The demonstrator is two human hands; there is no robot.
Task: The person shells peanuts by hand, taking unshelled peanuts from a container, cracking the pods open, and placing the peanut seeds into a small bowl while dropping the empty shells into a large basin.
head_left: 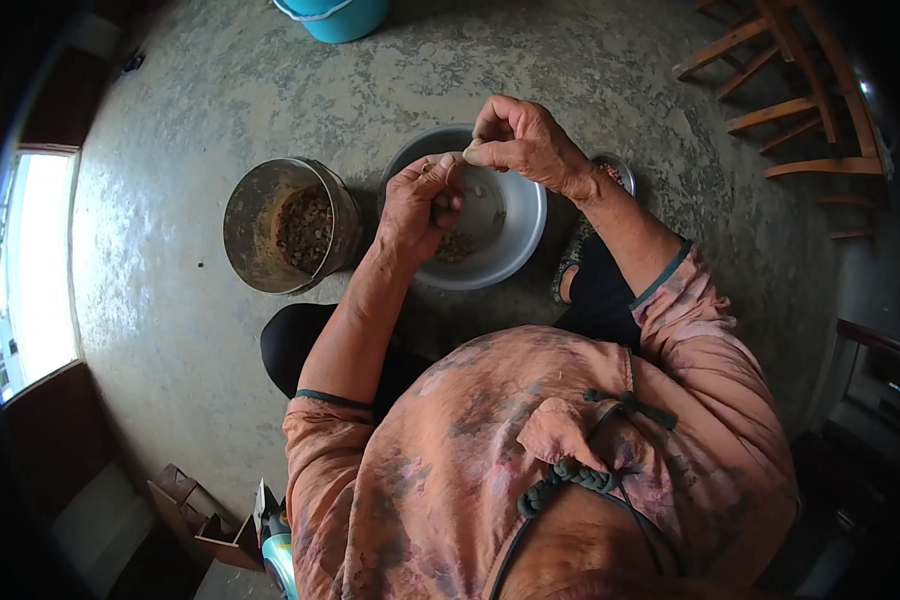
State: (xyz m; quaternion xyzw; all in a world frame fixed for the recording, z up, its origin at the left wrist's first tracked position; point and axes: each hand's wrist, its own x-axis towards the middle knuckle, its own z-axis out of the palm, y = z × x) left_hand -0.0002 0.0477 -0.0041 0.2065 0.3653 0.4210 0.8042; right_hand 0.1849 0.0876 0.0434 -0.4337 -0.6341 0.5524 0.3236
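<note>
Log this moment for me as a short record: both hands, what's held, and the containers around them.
left hand: raised over basin, fingers curled; grip contents unclear
right hand: pinching small pale piece, close to the left fingertips
basin: grey, below the hands, small bits inside
metal bucket: left of basin, brown pieces inside
small bowl: right of basin, partly hidden by right arm, reddish pieces inside
blue bucket: beyond basin, cut off by frame

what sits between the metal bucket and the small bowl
The wide basin, with the left hand and right hand partly over it, as the head view shows.
</note>
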